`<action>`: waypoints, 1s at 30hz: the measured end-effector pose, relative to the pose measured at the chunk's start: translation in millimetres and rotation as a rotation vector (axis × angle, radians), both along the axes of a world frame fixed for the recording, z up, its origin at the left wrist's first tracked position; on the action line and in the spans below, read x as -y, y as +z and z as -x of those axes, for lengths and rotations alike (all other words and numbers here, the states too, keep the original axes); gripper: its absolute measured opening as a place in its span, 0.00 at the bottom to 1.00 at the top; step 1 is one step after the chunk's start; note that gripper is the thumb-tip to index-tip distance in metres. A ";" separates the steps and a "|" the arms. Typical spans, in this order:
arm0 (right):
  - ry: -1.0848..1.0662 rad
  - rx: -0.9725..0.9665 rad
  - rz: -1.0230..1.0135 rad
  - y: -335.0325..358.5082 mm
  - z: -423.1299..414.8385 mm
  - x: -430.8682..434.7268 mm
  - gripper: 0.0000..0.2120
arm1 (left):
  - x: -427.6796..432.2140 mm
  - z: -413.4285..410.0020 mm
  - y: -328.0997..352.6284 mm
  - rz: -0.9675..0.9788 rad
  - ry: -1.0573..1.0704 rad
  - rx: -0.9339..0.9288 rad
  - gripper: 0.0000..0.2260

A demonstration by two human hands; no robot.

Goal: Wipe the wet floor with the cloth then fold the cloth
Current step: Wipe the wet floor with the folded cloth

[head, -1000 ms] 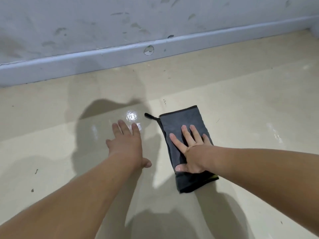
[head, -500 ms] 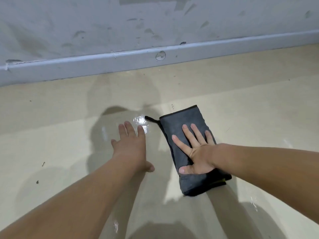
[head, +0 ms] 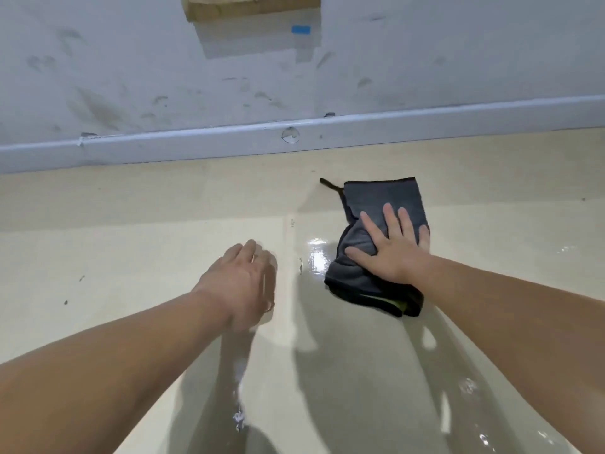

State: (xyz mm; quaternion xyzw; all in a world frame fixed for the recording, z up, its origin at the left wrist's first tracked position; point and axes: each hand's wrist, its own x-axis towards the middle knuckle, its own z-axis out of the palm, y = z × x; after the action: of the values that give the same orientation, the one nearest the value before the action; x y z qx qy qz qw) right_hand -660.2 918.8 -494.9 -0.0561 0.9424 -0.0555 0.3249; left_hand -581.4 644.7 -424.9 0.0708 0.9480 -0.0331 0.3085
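A dark grey cloth (head: 383,198) lies on the beige floor (head: 147,244), bunched at its near end, with a black loop at its far left corner and a yellow-green tag at the near edge. My right hand (head: 391,249) presses flat on the cloth with fingers spread. My left hand (head: 242,283) is to the left of the cloth, apart from it, palm down over the floor with fingers relaxed and blurred. A shiny wet patch (head: 317,257) glistens just left of the cloth, and more water gleams nearer to me (head: 239,417).
A grey-blue wall with a skirting board (head: 196,142) runs across the far side, close behind the cloth. A wooden piece (head: 252,4) is fixed high on the wall, with a blue tape mark (head: 301,29) beside it. Open floor stretches left and right.
My right hand has pushed the cloth away from me toward the skirting board, and the cloth's near part has bunched up. My left hand stays over the floor beside it.
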 end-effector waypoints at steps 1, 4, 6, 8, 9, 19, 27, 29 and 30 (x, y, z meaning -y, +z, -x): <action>-0.080 -0.034 0.000 -3.6 -5.0 -21.3 0.43 | -20.3 8.2 2.3 -0.018 0.029 0.048 0.32; -0.159 -0.101 0.009 -11.3 -16.2 -68.8 0.43 | -83.6 30.2 -2.3 0.009 0.048 0.150 0.32; -0.146 -0.122 0.041 -13.9 -22.0 -86.9 0.43 | -118.8 33.0 -14.5 0.067 0.071 0.165 0.41; -0.150 -0.163 0.058 -18.1 -33.3 -103.3 0.42 | -140.4 28.2 -30.0 0.093 0.076 0.143 0.51; -0.159 -0.182 0.057 -20.1 -42.2 -110.2 0.42 | -143.3 25.2 -37.3 0.077 0.085 0.127 0.55; -0.001 -0.293 0.110 -29.3 -152.7 -81.2 0.41 | -121.3 15.0 -44.8 0.022 -0.006 -0.024 0.62; 0.173 -0.076 0.068 -23.2 -57.5 -66.0 0.43 | -130.9 18.7 -45.7 0.043 0.022 -0.014 0.59; 0.173 -0.062 0.075 -22.4 -31.9 -68.2 0.44 | -137.9 17.3 -43.8 0.037 0.037 -0.023 0.51; 0.171 -0.059 0.075 -20.9 -21.8 -73.4 0.43 | -142.9 16.2 -42.8 0.016 0.041 -0.034 0.45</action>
State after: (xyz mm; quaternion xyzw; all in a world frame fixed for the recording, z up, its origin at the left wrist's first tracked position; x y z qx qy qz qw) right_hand -638.4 992.2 -515.8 -0.1503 0.9407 -0.0610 0.2981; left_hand -597.5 787.6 -467.7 0.0484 0.9541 -0.0355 0.2935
